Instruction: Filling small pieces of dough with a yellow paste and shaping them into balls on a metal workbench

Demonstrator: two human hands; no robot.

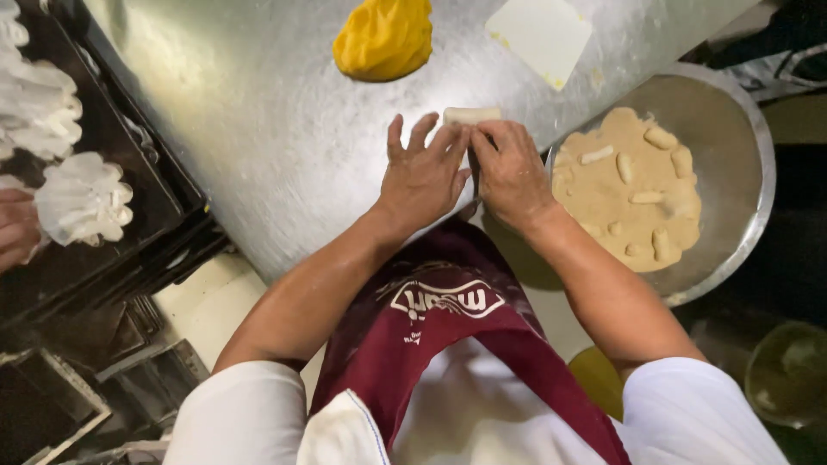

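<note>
Your left hand (422, 176) lies flat, palm down, fingers spread and pointing away from you. Your right hand (510, 172) sits touching it, fingers curled down. Both forearms are bare and converge at the hands.

white printed logo (446, 300) on maroon apron chest, oval-ish outline, perhaps a label, no packages, signs or screens
</note>
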